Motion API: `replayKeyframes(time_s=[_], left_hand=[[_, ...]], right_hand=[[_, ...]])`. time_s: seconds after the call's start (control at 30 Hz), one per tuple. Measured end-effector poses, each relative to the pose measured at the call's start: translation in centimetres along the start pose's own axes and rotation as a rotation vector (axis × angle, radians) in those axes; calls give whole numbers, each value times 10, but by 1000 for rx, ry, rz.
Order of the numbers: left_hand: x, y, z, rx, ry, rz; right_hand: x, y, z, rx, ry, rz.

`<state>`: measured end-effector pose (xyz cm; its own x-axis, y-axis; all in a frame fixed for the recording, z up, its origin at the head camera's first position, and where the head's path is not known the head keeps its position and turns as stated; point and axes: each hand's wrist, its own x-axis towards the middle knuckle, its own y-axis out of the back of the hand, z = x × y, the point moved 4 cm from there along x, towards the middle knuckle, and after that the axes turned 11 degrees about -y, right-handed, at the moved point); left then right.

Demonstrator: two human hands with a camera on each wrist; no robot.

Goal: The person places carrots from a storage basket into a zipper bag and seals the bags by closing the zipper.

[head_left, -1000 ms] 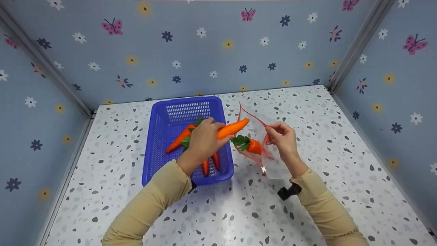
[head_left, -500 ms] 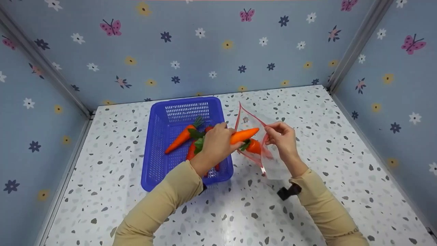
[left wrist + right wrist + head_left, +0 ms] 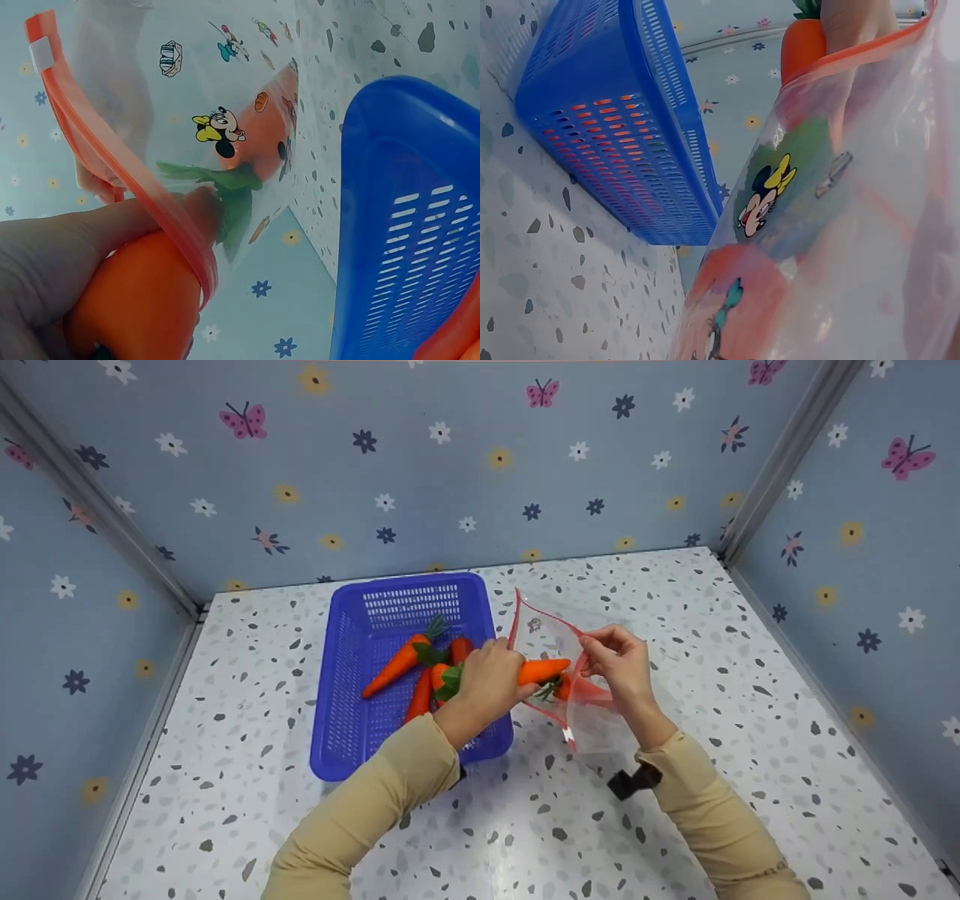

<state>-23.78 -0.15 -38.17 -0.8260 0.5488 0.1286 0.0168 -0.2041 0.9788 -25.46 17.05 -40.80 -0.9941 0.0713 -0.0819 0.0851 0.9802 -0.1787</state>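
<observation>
My left hand (image 3: 487, 679) grips a plastic-looking orange carrot (image 3: 544, 670) by its thick part. Its narrow end points right, into the mouth of a clear zip bag (image 3: 600, 735) with a red edge and cartoon prints. With thumb and fingers, my right hand (image 3: 624, 664) pinches the bag's red rim, and the mouth gapes toward the left hand. Inside the bag lies another carrot (image 3: 262, 139) with green leaves, seen through the plastic in the left wrist view. There, the left thumb and the held carrot (image 3: 139, 300) are at the red rim; the carrot's tip lies beyond it.
Left of the bag stands a blue plastic basket (image 3: 322, 742) with several carrots (image 3: 397, 664) in it. The left forearm crosses its front right corner. Below is a white speckled tabletop (image 3: 525, 840), with flowered panels (image 3: 480, 457) behind and at both sides.
My left hand has moved right and slightly toward me, bringing the carrot from above the basket's right side into the bag's mouth. The right hand keeps its pinch, nearly still; the bag's rim shifts slightly.
</observation>
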Motion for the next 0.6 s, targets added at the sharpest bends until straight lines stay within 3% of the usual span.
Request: replayKeyframes(time_s=[0.17, 0.4, 0.6], left_hand=[[5, -4, 5, 102, -20, -58], [12, -11, 10, 197, -68, -78], [16, -17, 16, 273, -182, -82]], right_hand=[[-1, -2, 1, -11, -11, -5], [-3, -4, 2, -22, -14, -6], [0, -5, 3, 13, 12, 3]])
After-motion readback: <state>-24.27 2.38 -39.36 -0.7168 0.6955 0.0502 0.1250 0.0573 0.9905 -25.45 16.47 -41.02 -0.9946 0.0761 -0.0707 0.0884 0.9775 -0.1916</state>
